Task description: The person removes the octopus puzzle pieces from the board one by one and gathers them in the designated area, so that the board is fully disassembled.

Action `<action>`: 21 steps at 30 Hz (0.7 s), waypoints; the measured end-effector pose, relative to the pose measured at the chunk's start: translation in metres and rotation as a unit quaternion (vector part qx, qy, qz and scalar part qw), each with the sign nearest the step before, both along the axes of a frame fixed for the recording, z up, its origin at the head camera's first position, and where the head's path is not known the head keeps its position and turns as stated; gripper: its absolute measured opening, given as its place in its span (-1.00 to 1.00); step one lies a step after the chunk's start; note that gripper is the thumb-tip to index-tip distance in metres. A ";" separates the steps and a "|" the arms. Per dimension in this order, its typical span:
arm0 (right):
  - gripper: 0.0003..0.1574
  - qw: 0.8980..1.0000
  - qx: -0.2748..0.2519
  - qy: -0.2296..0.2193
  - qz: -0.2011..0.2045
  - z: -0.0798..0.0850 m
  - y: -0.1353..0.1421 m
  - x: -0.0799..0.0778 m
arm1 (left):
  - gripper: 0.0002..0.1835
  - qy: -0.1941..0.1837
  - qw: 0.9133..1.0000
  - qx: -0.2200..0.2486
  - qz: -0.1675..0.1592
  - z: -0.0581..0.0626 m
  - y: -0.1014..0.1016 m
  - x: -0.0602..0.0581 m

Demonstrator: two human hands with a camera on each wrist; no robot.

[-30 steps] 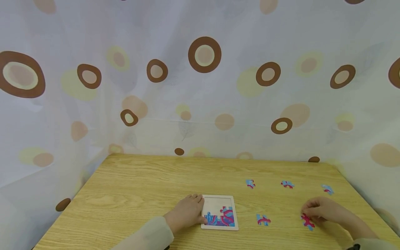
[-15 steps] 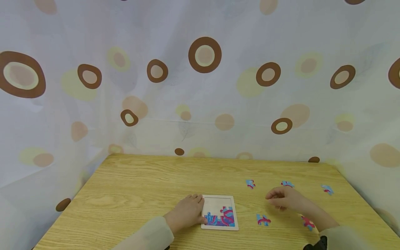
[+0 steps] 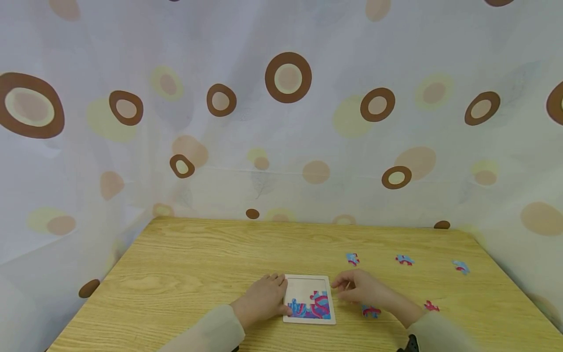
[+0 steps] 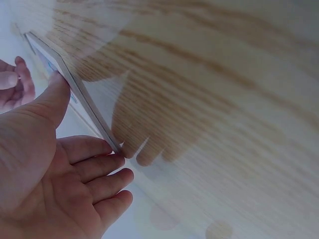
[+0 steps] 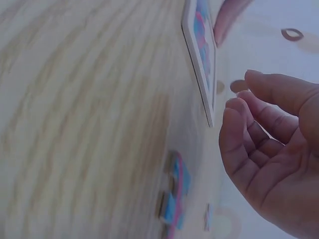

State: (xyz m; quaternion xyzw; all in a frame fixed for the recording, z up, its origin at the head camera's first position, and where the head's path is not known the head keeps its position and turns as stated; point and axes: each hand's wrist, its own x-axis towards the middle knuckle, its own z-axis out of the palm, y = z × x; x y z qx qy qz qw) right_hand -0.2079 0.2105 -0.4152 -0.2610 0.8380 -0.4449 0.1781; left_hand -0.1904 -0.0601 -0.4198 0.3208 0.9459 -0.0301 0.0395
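A white-rimmed puzzle tray (image 3: 303, 288) lies on the table, with joined blue, purple and pink jigsaw pieces (image 3: 321, 307) along its lower and right part. My left hand (image 3: 262, 298) rests at the tray's left side. In the left wrist view its thumb (image 4: 61, 92) lies over the rim, while the relaxed fingers reach along the edge. My right hand (image 3: 362, 287) hovers just off the tray's right edge. Its fingers are loosely bent with the thumb apart, and nothing shows between them in the right wrist view. Below it, a blue and pink jigsaw piece (image 3: 371, 313) is partly covered.
Three loose jigsaw pieces lie farther back: one blue and red (image 3: 353, 258), another (image 3: 404, 259) to its right, and a mostly blue one (image 3: 461, 266) at far right. A red piece (image 3: 431, 306) shows partly behind my right sleeve (image 3: 440, 335). A patterned curtain (image 3: 281, 146) surrounds the wooden table (image 3: 198, 254).
My right hand has moved left from beside the red jigsaw piece, over the table, to the tray's right edge. The red piece stays on the table. My left hand and the tray have not moved.
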 end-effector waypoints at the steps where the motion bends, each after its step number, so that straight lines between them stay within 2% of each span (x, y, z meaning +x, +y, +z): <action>1: -0.73 1.000 0.002 0.002 0.000 -0.001 -0.004 0.001 | -0.21 0.000 1.000 0.000 0.000 0.000 0.000 0.000; 10: -0.77 0.999 0.039 0.034 0.001 -0.009 -0.026 0.002 | -0.21 0.000 1.000 -0.011 -0.003 0.002 0.000 0.000; 21: -0.79 0.999 0.048 0.000 -0.016 -0.014 -0.032 0.001 | -0.23 0.001 1.000 -0.002 -0.004 -0.001 0.000 0.000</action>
